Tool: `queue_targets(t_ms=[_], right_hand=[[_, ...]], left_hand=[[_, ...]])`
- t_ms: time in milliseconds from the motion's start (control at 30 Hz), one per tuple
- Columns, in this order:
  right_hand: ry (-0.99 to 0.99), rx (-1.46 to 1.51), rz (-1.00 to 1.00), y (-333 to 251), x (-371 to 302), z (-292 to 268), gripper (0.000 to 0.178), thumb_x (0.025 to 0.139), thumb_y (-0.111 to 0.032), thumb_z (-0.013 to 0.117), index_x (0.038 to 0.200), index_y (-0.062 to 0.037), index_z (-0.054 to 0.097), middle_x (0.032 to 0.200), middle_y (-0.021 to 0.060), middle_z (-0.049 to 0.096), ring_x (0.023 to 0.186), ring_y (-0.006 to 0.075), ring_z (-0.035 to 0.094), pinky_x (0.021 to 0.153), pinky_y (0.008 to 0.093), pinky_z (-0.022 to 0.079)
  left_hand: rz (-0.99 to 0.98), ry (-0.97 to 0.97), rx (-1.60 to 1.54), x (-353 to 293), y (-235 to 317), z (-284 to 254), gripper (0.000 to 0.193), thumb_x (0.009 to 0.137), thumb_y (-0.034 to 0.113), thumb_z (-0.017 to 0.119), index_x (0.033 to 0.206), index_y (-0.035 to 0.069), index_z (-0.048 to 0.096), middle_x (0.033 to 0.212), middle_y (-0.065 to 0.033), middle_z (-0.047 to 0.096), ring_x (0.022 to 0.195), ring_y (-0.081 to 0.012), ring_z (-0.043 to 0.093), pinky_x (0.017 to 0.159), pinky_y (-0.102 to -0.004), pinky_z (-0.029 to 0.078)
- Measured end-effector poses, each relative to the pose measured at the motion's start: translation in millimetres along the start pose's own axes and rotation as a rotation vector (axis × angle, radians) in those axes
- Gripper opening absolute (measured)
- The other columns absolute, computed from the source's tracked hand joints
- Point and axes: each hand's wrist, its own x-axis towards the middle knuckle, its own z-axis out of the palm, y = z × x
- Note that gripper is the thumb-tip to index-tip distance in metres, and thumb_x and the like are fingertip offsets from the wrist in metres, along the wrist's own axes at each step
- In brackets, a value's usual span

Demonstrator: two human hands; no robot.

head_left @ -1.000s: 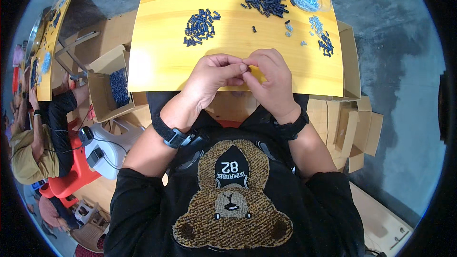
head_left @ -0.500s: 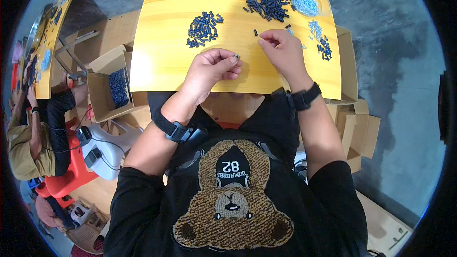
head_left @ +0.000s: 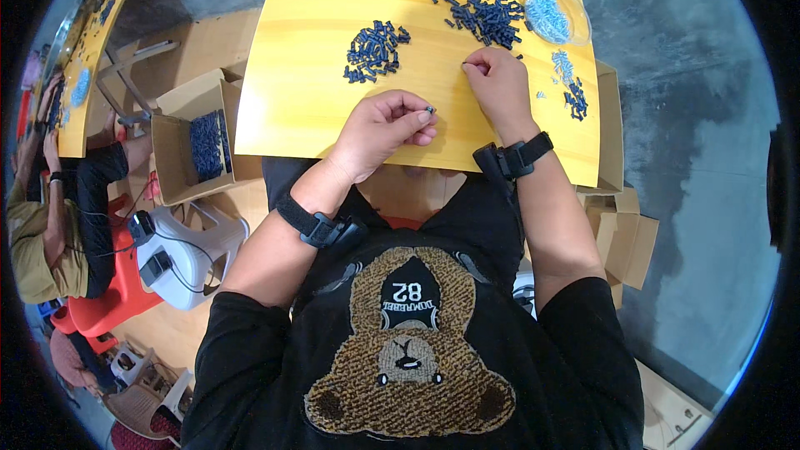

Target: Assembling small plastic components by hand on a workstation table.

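Observation:
My left hand (head_left: 385, 129) is closed in a pinch above the near part of the yellow table (head_left: 308, 121). A small black plug-like part (head_left: 430, 110) shows between its thumb and forefinger. To the right, my right hand (head_left: 502, 87) reaches over the table with its thumb and forefinger pressed together around another small black part, mostly hidden by the fingers. Beyond my left hand lies a pile of black parts (head_left: 375, 52). Past my right hand is a larger black pile (head_left: 487, 18).
A clear round dish (head_left: 587, 23) of light blue pieces (head_left: 547, 17) stands at the far right. Nearer lie loose blue pieces (head_left: 563, 65) and black parts (head_left: 575, 102). Left of the table is an open carton (head_left: 179, 168) holding dark parts; a person (head_left: 42, 237) sits farther left.
My right hand has closed its thumb and forefinger over the spot where a single black part lay. My left hand keeps its pinch. The whole view has shifted slightly.

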Motion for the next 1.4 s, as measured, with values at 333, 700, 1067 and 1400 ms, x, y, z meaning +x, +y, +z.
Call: queue_targets(t_ms=[333, 700, 1067, 1400], right_hand=[[0.062, 0.032, -0.018, -8.6, -6.6, -6.4, 0.011, 0.073, -0.012, 0.061, 0.07, -0.001, 0.062, 0.072, 0.0149, 0.062, 0.067, 0.0283, 0.06, 0.06, 0.0373, 0.048], [-0.276, 0.484, 0.139, -10.6, -29.0, -20.6, 0.009, 0.077, -0.01, 0.065, 0.077, -0.0009, 0.063, 0.067, 0.004, 0.061, 0.059, 0.0095, 0.056, 0.056, 0.024, 0.046], [-0.313, 0.611, 0.024, -31.0, -51.7, -20.4, 0.008, 0.08, -0.006, 0.064, 0.086, 0.0001, 0.064, 0.077, 0.0056, 0.062, 0.068, 0.0116, 0.058, 0.061, 0.0246, 0.047], [-0.292, 0.375, -0.206, -39.4, -53.5, -30.3, 0.009, 0.078, -0.004, 0.06, 0.085, -0.001, 0.063, 0.078, 0.0129, 0.06, 0.072, 0.0258, 0.059, 0.063, 0.0316, 0.047]], left_hand=[[0.035, -0.016, 0.047, 0.3, -1.5, -0.2, 0.015, 0.09, 0.009, 0.057, 0.1, -0.002, 0.058, 0.093, -0.009, 0.063, 0.079, -0.0133, 0.062, 0.073, -0.0254, 0.052], [0.043, 0.001, 0.046, 0.1, -1.0, 2.9, 0.017, 0.089, 0.01, 0.059, 0.098, -0.004, 0.059, 0.087, -0.0082, 0.064, 0.075, -0.0115, 0.062, 0.071, -0.0237, 0.052], [0.025, -0.009, 0.13, -0.6, 0.5, 1.8, 0.015, 0.089, 0.009, 0.058, 0.098, -0.004, 0.059, 0.084, -0.0062, 0.063, 0.071, -0.0104, 0.061, 0.068, -0.0231, 0.052], [0.041, -0.006, 0.174, -1.4, -2.7, 1.0, 0.015, 0.089, 0.011, 0.059, 0.098, -0.001, 0.061, 0.082, -0.0054, 0.063, 0.07, -0.0109, 0.06, 0.064, -0.0223, 0.049]])
